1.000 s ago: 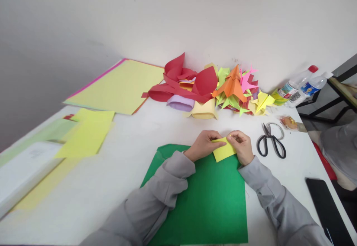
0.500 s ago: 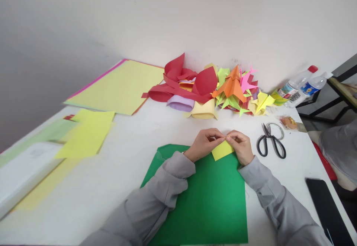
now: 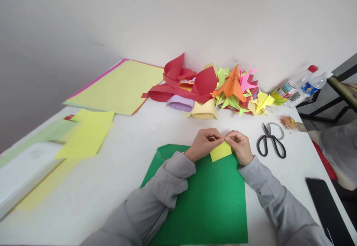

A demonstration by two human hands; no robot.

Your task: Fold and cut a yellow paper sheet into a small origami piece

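Note:
A small piece of yellow paper (image 3: 221, 152) is pinched at its upper edge between my two hands. My left hand (image 3: 204, 144) grips it from the left, thumb and fingertips pressed together. From the right, my right hand (image 3: 240, 147) pinches the same edge, its fingertips nearly meeting the left ones. The fingers hide the paper's top edge, so I cannot make out a fold there. Beneath both hands lies a large sheet of green paper (image 3: 206, 197), its far left corner bent over.
Black-handled scissors (image 3: 269, 141) lie right of my hands; a black phone (image 3: 329, 208) is nearer. Folded paper planes (image 3: 232, 86) and red paper shapes (image 3: 181, 82) line the wall by two bottles (image 3: 295, 86). Yellow sheets (image 3: 90, 134) lie left. Someone's grey-clothed body part (image 3: 338, 145) shows at right.
The yellow paper has shifted and tilted slightly to the left between my fingers. My right fingertips have moved a little left; everything else stays put.

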